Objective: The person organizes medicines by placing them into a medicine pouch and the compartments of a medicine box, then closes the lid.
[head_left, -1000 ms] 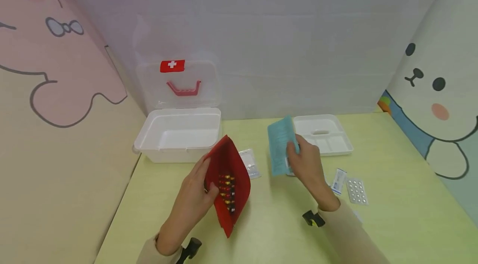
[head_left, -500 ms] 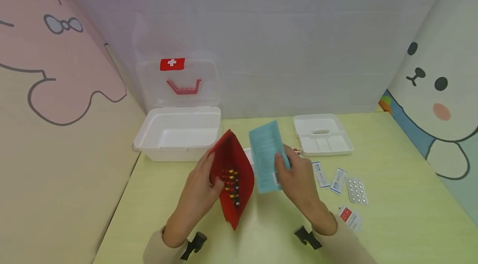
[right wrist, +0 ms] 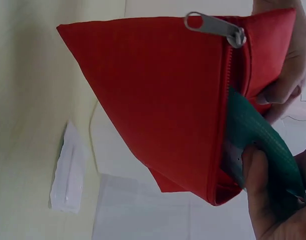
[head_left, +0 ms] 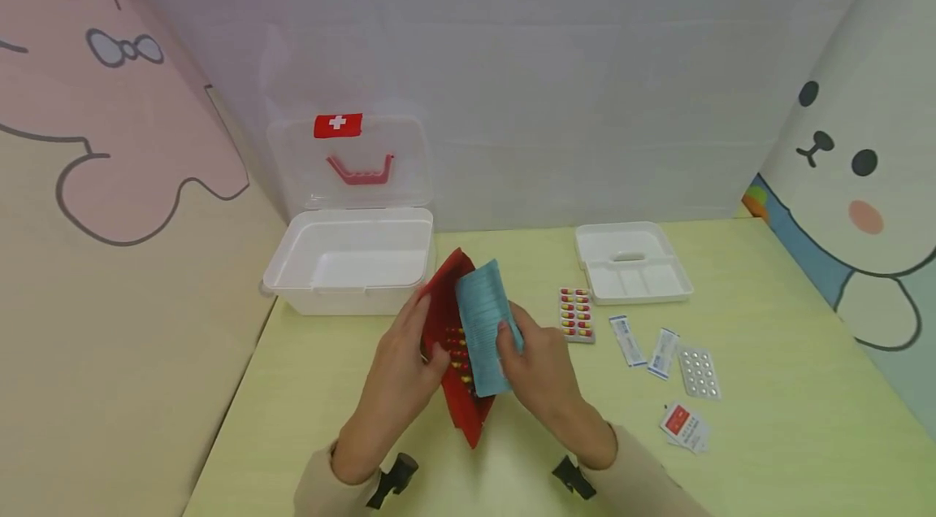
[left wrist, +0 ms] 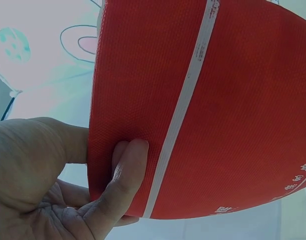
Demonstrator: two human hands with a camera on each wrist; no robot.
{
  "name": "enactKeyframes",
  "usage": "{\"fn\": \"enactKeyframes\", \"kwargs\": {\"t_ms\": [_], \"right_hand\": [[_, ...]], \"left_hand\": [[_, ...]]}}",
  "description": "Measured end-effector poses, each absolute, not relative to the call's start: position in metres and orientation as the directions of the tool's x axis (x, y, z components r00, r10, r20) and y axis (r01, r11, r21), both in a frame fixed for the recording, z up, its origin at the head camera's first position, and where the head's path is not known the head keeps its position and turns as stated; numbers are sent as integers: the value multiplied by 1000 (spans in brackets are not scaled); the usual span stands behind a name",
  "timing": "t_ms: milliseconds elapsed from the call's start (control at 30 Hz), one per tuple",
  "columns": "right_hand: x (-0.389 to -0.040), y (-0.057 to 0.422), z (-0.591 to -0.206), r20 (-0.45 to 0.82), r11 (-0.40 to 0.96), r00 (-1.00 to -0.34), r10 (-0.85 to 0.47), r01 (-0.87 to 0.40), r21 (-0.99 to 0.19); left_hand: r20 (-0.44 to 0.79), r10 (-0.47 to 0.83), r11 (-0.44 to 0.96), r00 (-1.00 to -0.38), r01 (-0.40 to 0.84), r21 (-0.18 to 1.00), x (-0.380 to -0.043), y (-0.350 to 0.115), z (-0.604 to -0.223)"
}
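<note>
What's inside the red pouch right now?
Inside the red pouch, held open by the left hand, a strip of red-and-yellow capsules shows. The right hand holds a teal packet partly in the mouth, covering the rest. Deeper contents cannot be seen.

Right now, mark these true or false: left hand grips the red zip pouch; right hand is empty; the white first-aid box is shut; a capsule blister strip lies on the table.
1. The left hand grips the red zip pouch: true.
2. The right hand is empty: false, it holds a teal paper packet at the pouch's mouth.
3. The white first-aid box is shut: false, its lid stands open.
4. A red-and-yellow capsule blister strip lies on the green table: true.
</note>
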State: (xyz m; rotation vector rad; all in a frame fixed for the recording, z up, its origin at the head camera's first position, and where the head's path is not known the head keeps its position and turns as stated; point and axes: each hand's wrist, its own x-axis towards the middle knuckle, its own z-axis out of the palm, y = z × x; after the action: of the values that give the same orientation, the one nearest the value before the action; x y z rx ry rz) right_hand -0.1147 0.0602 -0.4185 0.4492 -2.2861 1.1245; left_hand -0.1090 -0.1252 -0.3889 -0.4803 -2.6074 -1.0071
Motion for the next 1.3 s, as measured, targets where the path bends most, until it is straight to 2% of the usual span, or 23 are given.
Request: {"fn": "enactKeyframes", "kwargs": {"t_ms": [400,633,1100,1300], "right_hand": [[-120,43,-433,584,697,-807,-86,-467,-544],[-121,42,-433,394,704,-905,-162,-386,-596],[-120,45,-433,247,742,-916,-316,-401,-537],[-117,46,-432,338,760,-898,-281,-423,-492]], "left_hand": [[450,222,687,-865,466,557,-107,-116,-388],[414,233,693,-880,449,564,-105,-113,-386],[367,230,689,-901,418,593,-101,-112,-386],[398,233,674,-887,442,592,-100,-114,-389]]}}
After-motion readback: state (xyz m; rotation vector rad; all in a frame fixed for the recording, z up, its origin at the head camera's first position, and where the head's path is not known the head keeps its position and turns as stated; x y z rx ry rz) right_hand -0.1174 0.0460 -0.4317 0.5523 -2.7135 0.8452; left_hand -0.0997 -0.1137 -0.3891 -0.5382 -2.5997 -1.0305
